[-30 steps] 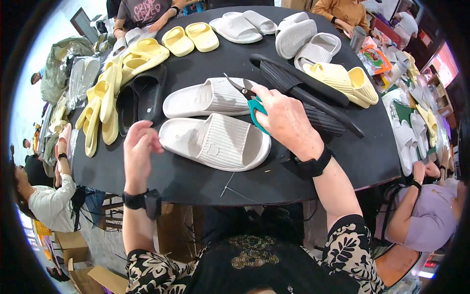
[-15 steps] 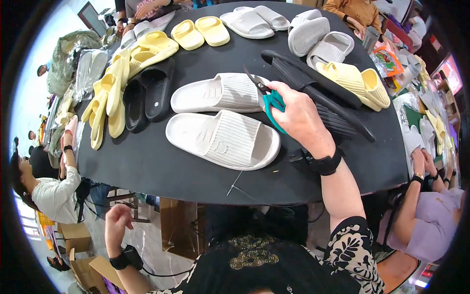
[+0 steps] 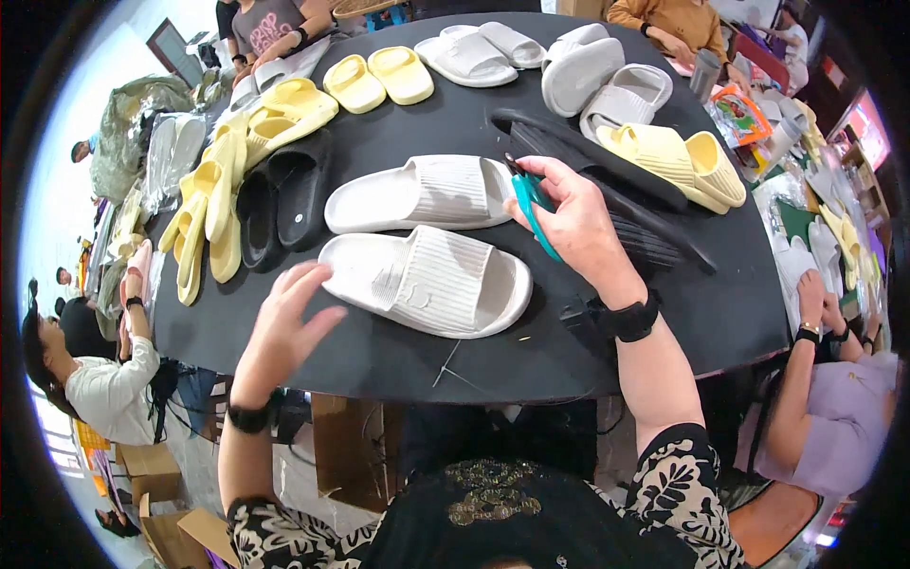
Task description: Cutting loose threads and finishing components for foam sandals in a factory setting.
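Observation:
Two light grey slide sandals lie side by side in front of me: the nearer slide and the farther slide, straps towards the right. In my right hand is a pair of scissors with teal handles, held beside the farther slide's right end. The blades are mostly hidden by that slide and my hand. My left hand is spread, its fingertips close to the left end of the nearer slide; whether they touch it I cannot tell. A thin clear plastic tie lies below the nearer slide.
Black slides and yellow slides line the left of the black table. More black slides, yellow slides and grey slides lie to the right and far side. People work around the table.
My left hand has risen from below the table edge to beside the nearer slide. My right hand with the scissors has shifted slightly; the blades point less plainly away.

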### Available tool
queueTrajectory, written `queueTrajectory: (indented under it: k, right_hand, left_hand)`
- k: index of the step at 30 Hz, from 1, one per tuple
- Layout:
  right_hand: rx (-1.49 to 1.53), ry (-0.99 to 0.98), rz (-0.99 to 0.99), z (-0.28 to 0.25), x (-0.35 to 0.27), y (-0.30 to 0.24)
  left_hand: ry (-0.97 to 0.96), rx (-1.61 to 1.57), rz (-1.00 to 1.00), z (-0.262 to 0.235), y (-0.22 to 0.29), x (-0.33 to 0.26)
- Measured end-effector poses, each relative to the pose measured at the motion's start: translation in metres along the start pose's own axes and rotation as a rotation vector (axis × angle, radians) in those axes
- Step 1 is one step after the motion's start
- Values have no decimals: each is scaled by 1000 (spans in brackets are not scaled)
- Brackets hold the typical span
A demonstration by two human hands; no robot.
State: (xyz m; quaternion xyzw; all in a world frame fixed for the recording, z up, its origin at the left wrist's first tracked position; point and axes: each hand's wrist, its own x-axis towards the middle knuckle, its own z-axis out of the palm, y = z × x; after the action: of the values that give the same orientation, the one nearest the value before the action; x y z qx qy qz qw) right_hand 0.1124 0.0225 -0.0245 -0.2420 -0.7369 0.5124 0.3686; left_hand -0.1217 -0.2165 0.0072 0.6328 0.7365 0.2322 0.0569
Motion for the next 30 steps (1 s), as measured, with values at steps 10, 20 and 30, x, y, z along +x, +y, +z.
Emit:
queueTrajectory:
  k: [10,20,30]
  right_hand:
    - [76,14,-40,-1,-4,-6]
    - [134,-181,23,-4,-10,-22]
    - [-12,-409,115,14,-25,-28]
  left_hand:
    - [-131,15,225,64,3,113]
    - [384,20,61,35,9,86]
    - [625,205,44,14,17,50]
